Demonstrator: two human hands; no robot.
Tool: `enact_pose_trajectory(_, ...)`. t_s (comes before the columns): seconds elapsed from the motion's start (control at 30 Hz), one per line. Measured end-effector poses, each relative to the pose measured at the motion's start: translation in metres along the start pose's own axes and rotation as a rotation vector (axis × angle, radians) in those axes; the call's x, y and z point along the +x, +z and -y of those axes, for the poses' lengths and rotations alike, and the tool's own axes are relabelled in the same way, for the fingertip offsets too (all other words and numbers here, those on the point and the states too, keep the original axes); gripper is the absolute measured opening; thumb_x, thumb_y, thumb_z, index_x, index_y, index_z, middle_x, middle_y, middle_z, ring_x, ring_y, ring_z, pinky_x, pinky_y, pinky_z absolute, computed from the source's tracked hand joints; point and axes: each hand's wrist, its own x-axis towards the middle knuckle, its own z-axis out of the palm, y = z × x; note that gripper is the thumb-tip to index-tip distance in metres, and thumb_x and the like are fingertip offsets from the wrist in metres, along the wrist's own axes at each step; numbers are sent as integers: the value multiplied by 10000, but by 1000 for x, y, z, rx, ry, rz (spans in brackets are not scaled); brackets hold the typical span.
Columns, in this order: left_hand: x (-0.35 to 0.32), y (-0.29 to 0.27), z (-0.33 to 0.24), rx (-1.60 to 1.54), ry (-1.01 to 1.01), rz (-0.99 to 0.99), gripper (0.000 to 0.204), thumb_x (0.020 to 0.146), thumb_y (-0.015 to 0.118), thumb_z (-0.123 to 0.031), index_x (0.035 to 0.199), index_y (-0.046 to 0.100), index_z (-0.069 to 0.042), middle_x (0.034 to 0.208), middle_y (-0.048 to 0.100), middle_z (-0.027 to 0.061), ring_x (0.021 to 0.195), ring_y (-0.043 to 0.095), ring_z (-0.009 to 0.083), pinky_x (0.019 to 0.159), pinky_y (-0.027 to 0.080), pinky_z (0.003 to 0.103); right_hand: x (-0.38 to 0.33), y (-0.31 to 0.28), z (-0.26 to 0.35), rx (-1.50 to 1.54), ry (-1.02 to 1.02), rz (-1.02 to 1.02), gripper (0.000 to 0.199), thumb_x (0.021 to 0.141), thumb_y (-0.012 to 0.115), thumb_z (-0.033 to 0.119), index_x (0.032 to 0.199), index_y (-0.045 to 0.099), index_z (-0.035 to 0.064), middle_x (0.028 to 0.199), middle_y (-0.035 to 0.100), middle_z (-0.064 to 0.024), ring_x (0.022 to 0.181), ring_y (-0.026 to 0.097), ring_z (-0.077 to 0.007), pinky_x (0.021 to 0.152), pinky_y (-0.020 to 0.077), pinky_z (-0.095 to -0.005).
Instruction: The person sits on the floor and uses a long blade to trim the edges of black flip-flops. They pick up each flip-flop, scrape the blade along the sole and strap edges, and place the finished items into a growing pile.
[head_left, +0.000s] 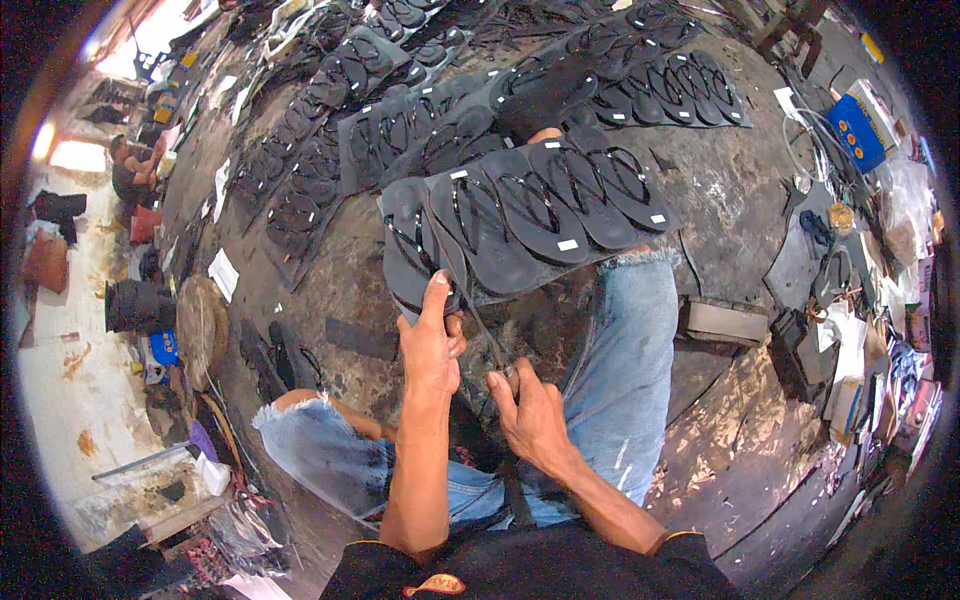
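My left hand [432,345] grips the near left end of a dark rubber sheet [520,283] bearing several black flip-flops [490,262], its thumb on top of the leftmost flip-flop [405,270]. Glossy black straps and small white labels show on them. A thin grey strip [478,322] runs down beside that flip-flop's edge toward my right hand [533,412]. The fingers of my right hand are closed around the strip's lower end. Whether a blade is also in that hand is hidden. The sheet is held above my lap, tilted, over my jeans-covered knees.
Rows of black flip-flops on sheets [385,130] cover the far floor. A blue box [860,125] and plastic bags [905,205] lie at right, near a grey block [725,322]. Left stands a round wooden piece [200,330]; another person [135,170] sits far left.
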Motion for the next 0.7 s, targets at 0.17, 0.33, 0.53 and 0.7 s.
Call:
enact_pose_trajectory(0.17,-1,2,2,-18,-95,36,323,920,783,-342,990,616,-74,656,516,-2,443,390,51,369,254,217,36,12,-8,-127,-23,-76,415,1004,623,396,1022,574,-16,749,647,-294,733,650,-513,634,490,-559)
enact_pose_trajectory(0.33,4,-2,4,-22,-155,79,288,950,750,-335,1038,623,-92,588,452,-36,431,367,44,369,251,207,82,13,-19,-21,-47,-39,469,988,633,430,936,644,-36,794,674,-313,802,662,-525,706,510,-582)
enact_pose_trajectory(0.53,7,-2,2,-37,-147,127,253,970,727,-327,1052,601,-123,587,427,-43,427,344,48,378,258,210,127,14,-42,101,-202,136,431,1028,576,369,917,628,-44,634,552,-156,572,499,-183,557,434,-436)
enact_pose_trajectory(0.7,6,6,0,-111,-178,100,227,976,720,-316,1039,592,-139,631,466,-19,429,346,50,376,262,213,170,36,-76,119,-333,203,329,1033,523,307,1157,614,16,924,675,-162,753,589,-255,686,477,-455)
